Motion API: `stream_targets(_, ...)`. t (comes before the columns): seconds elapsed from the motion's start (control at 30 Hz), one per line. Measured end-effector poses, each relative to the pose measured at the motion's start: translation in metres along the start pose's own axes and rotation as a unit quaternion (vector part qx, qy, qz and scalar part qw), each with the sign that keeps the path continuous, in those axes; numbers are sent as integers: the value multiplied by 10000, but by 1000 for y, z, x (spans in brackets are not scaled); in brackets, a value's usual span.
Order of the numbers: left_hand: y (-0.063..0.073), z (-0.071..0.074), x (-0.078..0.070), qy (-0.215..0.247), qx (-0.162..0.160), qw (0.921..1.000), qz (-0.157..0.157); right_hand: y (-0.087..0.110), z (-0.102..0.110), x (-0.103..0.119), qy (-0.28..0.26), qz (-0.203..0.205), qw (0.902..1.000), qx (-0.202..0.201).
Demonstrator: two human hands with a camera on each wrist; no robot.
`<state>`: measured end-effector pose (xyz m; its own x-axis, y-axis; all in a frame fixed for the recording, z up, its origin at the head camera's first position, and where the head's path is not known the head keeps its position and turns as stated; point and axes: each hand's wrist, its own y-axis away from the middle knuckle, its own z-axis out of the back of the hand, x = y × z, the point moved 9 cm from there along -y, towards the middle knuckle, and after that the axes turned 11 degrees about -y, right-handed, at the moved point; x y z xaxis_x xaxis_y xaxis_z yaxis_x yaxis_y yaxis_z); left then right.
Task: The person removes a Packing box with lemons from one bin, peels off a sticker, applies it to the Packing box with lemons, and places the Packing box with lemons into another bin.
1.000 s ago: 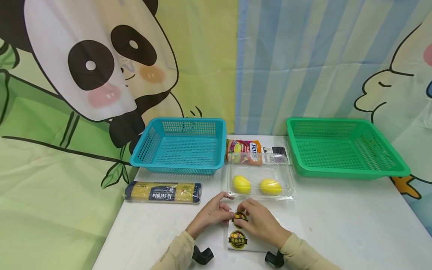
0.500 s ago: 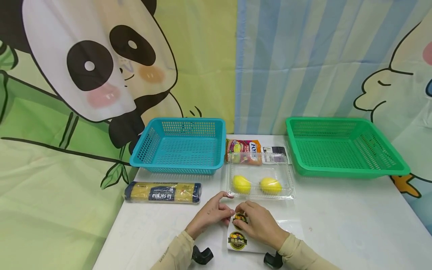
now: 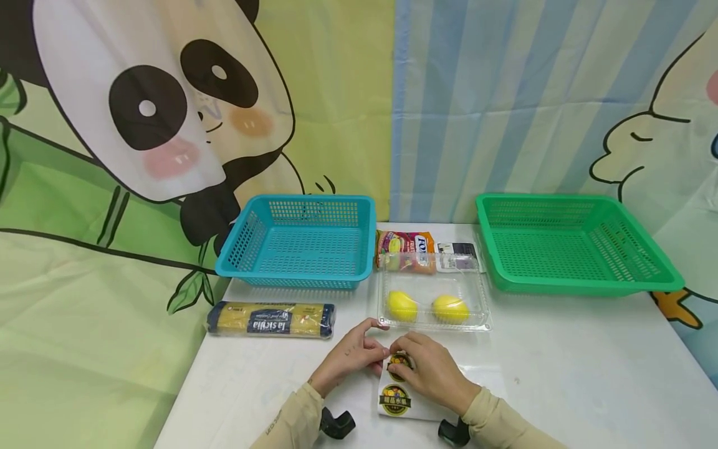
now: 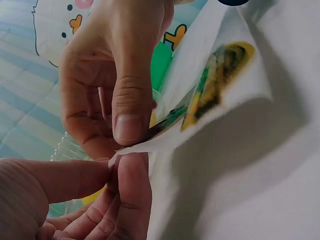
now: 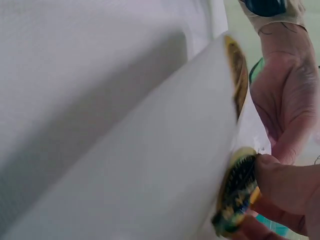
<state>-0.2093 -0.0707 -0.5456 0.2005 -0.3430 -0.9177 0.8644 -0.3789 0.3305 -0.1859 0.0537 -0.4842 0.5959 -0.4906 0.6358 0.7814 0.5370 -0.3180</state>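
Sheet (image 3: pixel 424 408) with round stickers (image 3: pixel 395 400) slants above the near middle of the table (image 3: pixel 561 386), its far left corner pinched by your left hand (image 3: pixel 354 352), while your right hand (image 3: pixel 434 371) pinches it at the far sticker. Just beyond your hands sits a clear box (image 3: pixel 426 288) with two lemons (image 3: pixel 450 308).

Right hand (image 3: pixel 432 368) pinching, left hand (image 3: pixel 352 357) apparently too

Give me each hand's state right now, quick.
Left hand: closed, pinching the sticker sheet at its edge.
Right hand: closed, also pinching the sticker sheet.
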Motion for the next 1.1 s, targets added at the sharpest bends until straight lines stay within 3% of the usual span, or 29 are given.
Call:
stream_targets(0.4, -2, -1, 3, 98, 35, 9999, 78, 0, 1, -1, -767, -135, 9969, -105)
stream_targets(0.67, -2, -1, 3, 136, 38, 9999, 74, 3, -3, 2, -683, -203, 9974, 89)
stream_targets(0.97, -1, -4, 0, 162, 29, 9998, 103, 5, -9, 1, -591, -561, 9961, 344)
stream_targets(1.1, -1, -4, 2, 223, 60, 9997, 95, 4, -6, 1, -674, -450, 9963, 293)
